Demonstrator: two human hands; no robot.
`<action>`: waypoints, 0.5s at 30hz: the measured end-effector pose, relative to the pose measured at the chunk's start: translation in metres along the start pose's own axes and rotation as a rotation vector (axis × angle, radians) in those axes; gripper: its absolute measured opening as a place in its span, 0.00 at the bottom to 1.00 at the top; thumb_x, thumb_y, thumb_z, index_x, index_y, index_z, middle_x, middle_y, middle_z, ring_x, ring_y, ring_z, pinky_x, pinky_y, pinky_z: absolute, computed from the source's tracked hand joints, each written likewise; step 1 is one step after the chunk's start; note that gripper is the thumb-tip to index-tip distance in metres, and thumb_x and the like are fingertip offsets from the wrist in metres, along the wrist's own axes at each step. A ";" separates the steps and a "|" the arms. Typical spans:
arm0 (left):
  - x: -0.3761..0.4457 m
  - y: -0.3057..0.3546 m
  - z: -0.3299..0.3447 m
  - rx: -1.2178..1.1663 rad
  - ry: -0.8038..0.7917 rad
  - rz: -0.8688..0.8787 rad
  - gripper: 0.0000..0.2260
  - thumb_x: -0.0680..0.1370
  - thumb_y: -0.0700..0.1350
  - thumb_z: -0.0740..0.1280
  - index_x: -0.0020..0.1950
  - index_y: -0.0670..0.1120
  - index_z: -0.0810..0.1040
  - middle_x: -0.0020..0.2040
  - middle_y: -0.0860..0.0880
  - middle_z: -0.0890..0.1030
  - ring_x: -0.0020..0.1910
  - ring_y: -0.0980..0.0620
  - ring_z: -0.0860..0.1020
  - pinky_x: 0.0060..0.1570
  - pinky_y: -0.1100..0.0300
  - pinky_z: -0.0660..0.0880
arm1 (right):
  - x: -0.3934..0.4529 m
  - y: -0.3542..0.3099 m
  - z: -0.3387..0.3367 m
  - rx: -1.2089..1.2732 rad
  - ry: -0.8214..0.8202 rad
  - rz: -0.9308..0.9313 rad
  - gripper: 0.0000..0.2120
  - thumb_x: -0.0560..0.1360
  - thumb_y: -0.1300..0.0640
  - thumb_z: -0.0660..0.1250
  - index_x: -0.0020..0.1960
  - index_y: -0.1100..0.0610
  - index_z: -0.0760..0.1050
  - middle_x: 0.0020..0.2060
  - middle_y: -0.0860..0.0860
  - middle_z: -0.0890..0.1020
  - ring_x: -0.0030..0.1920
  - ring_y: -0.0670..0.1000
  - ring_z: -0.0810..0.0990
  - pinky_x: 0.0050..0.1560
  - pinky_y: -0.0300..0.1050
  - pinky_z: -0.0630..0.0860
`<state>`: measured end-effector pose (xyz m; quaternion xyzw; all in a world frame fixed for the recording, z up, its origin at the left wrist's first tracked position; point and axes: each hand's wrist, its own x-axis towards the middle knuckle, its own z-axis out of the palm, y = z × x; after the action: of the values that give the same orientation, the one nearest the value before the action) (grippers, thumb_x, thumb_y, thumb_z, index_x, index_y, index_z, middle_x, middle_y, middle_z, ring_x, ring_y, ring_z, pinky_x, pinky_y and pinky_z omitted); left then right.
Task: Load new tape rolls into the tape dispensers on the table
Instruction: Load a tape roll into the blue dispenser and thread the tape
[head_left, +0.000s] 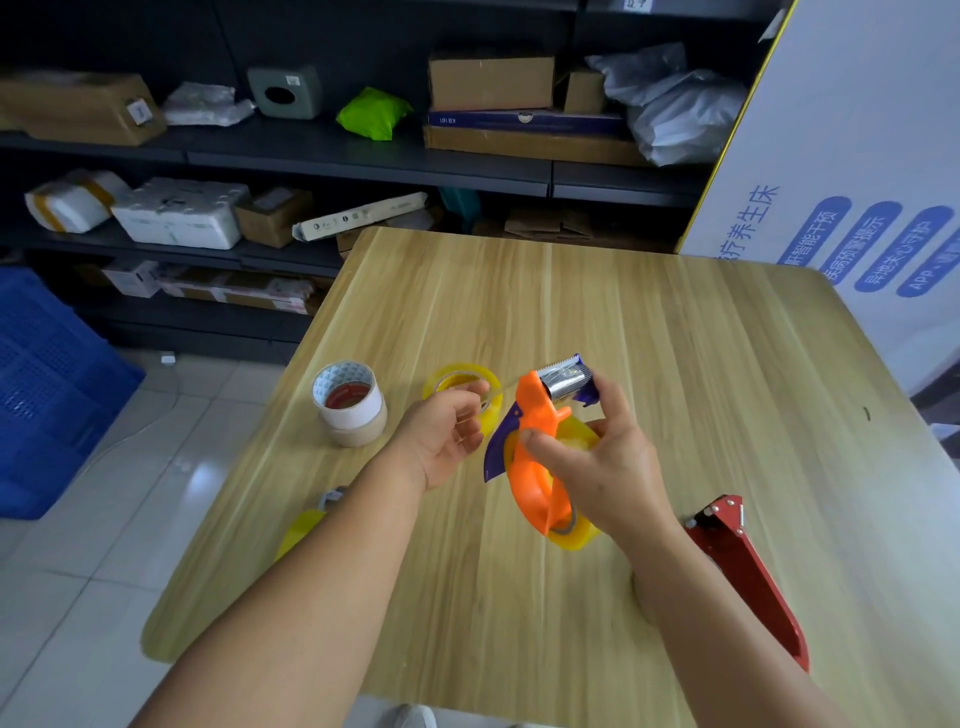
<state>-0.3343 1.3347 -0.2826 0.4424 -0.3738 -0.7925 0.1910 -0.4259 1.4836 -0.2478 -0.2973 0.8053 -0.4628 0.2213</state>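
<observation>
My right hand (597, 467) holds an orange and purple tape dispenser (535, 467) above the wooden table (675, 364). A yellowish clear tape roll (576, 530) sits inside the dispenser, and the serrated metal cutter (563, 376) points away from me. My left hand (447, 436) pinches the free end of the clear tape, drawn out thinly from the cutter end. Behind my left hand a loose yellow tape roll (462, 382) lies flat on the table. A red metal dispenser (748, 566) lies at the right, partly hidden by my right forearm.
Two stacked rolls, white on beige (350, 402), stand at the table's left. Another yellow roll (304, 527) with a grey part peeks out beside my left forearm near the left edge. Dark shelves (363, 156) with boxes stand behind, a blue crate (47, 384) lies left, a white panel (857, 156) right.
</observation>
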 end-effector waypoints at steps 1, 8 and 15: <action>-0.001 -0.002 0.000 0.012 -0.014 -0.003 0.09 0.76 0.38 0.62 0.43 0.48 0.80 0.34 0.51 0.72 0.31 0.54 0.70 0.35 0.62 0.70 | 0.001 -0.001 -0.001 0.003 0.003 -0.002 0.30 0.62 0.41 0.73 0.61 0.35 0.65 0.38 0.43 0.78 0.40 0.45 0.78 0.35 0.41 0.72; -0.005 -0.015 -0.007 0.016 -0.227 0.057 0.35 0.64 0.71 0.67 0.62 0.48 0.79 0.57 0.49 0.74 0.54 0.49 0.71 0.61 0.49 0.71 | 0.005 -0.006 -0.007 0.022 0.018 -0.004 0.30 0.61 0.39 0.71 0.60 0.33 0.64 0.40 0.38 0.77 0.41 0.40 0.77 0.33 0.38 0.70; -0.010 -0.026 -0.011 0.133 -0.189 0.244 0.18 0.71 0.41 0.67 0.61 0.47 0.79 0.61 0.52 0.80 0.65 0.54 0.73 0.65 0.54 0.65 | 0.006 -0.008 -0.012 0.034 0.017 -0.008 0.32 0.60 0.38 0.71 0.61 0.32 0.63 0.40 0.39 0.78 0.39 0.38 0.77 0.33 0.38 0.71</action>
<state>-0.3185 1.3533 -0.3006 0.3291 -0.4928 -0.7749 0.2200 -0.4352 1.4839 -0.2360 -0.2926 0.7979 -0.4800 0.2176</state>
